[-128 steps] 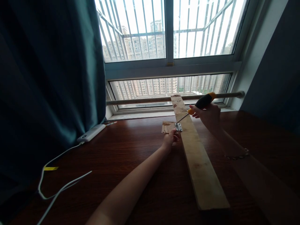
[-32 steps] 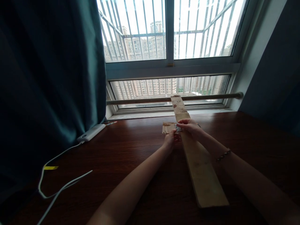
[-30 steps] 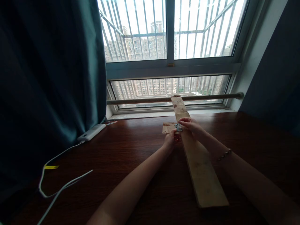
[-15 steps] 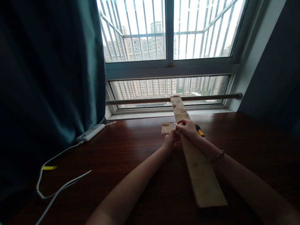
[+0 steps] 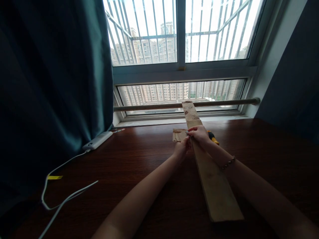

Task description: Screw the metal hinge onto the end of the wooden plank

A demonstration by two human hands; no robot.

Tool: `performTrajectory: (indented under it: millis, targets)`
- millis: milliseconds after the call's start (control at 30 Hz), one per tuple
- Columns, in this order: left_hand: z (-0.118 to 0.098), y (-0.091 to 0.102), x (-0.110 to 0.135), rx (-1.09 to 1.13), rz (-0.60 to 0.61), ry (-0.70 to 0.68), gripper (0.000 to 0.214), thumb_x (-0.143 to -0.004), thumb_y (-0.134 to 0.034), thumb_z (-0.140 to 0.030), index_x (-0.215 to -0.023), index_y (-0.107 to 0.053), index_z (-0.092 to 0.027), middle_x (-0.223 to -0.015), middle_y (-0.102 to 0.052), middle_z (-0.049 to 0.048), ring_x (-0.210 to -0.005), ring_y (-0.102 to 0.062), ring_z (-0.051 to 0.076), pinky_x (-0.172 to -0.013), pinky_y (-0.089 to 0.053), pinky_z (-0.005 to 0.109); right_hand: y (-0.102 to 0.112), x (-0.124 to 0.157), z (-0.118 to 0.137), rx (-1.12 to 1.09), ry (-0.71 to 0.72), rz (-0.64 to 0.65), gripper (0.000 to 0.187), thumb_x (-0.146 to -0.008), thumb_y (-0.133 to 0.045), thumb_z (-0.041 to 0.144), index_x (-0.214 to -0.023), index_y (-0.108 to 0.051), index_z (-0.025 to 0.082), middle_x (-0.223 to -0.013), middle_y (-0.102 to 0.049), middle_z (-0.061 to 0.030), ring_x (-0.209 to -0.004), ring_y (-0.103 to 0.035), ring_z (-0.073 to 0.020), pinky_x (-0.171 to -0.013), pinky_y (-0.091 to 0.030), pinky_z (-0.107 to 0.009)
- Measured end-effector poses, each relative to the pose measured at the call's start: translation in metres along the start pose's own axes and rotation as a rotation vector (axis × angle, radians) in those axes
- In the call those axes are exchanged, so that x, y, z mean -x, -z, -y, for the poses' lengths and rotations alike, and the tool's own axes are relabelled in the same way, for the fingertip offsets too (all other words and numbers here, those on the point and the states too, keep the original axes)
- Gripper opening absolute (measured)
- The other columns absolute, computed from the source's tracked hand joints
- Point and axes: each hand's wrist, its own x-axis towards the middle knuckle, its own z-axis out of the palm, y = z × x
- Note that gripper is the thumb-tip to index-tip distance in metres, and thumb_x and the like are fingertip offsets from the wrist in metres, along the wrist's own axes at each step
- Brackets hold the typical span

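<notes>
A long pale wooden board (image 5: 219,186) lies lengthwise on the dark wood table, its far end reaching toward the window. A short wooden piece (image 5: 178,135) juts out from its left side. At their junction is a small shiny metal piece (image 5: 186,132), too small to name exactly. My right hand (image 5: 199,133) rests over the board, closed, its fingertips pinching the metal piece. Just below, my left hand (image 5: 182,147) has its fingers bent and pressed together at the board's left edge; what they hold is hidden. A tool with a black and yellow handle (image 5: 213,137) lies beyond my right wrist.
On the left, a white power bank (image 5: 97,140) with a white cable (image 5: 67,198) lies by the dark curtain (image 5: 82,76). A yellow strip (image 5: 55,177) is near the cable. A horizontal rail (image 5: 224,103) crosses before the window, behind the table's far edge.
The fingers of both hands have shifted slightly around the metal piece, and less of it shows now. The boards and the tool stay in place; the view has moved a little.
</notes>
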Motion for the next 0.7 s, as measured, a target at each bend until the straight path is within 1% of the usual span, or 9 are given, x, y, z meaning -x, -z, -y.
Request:
performTrajectory:
  millis: [100,300,433,567,700]
  targets:
    - [-0.0008,-0.0013,0.0001,-0.005,-0.020,0.019,0.012,-0.067,-0.062,-0.021,-0.066,-0.054,-0.012,-0.048,-0.047,-0.0033,-0.041,-0.041,0.005,-0.044,-0.031,0.020,-0.0001,0.0002,-0.0005,-0.023,-0.006,0.016,0.014,-0.055,-0.070,0.021,-0.069,-0.071,0.017,-0.061,-0.065,-0.0033,-0.063,-0.060,-0.0180,-0.057,-0.044,-0.026]
    - [-0.0007,0.0011,-0.0022,0.039,-0.003,0.065,0.007,-0.070,-0.059,-0.017,-0.072,-0.056,-0.011,-0.047,-0.049,-0.0033,-0.039,-0.042,0.005,-0.043,-0.033,0.019,-0.0009,0.0003,-0.0026,-0.107,0.002,0.036,0.015,-0.055,-0.070,0.020,-0.070,-0.070,0.017,-0.060,-0.065,-0.0023,-0.060,-0.060,-0.0174,-0.053,-0.044,-0.025]
    - [-0.0024,-0.0008,-0.0010,0.080,0.011,0.067,0.007,-0.069,-0.059,-0.016,-0.073,-0.057,-0.011,-0.051,-0.051,-0.0031,-0.041,-0.043,0.004,-0.044,-0.034,0.018,-0.0012,0.0005,-0.0025,-0.082,0.004,0.028,0.019,-0.057,-0.070,0.023,-0.075,-0.070,0.017,-0.060,-0.065,-0.0021,-0.060,-0.060,-0.0164,-0.053,-0.044,-0.024]
    - [-0.0049,-0.0048,0.0026,0.054,-0.032,0.065,0.008,-0.068,-0.061,-0.017,-0.069,-0.056,-0.011,-0.049,-0.049,-0.0039,-0.040,-0.042,0.004,-0.045,-0.034,0.018,-0.0013,-0.0001,-0.0021,-0.011,-0.003,0.011,0.020,-0.055,-0.071,0.024,-0.074,-0.070,0.018,-0.057,-0.063,-0.0005,-0.057,-0.059,-0.0148,-0.051,-0.042,-0.023]
    - [-0.0061,-0.0072,0.0041,0.040,-0.037,0.053,0.010,-0.068,-0.062,-0.019,-0.070,-0.056,-0.012,-0.049,-0.049,-0.0042,-0.039,-0.041,0.004,-0.043,-0.033,0.018,-0.0014,0.0010,-0.0007,-0.072,0.009,0.007,0.019,-0.053,-0.073,0.025,-0.071,-0.070,0.018,-0.054,-0.061,-0.0005,-0.055,-0.058,-0.0152,-0.050,-0.042,-0.024]
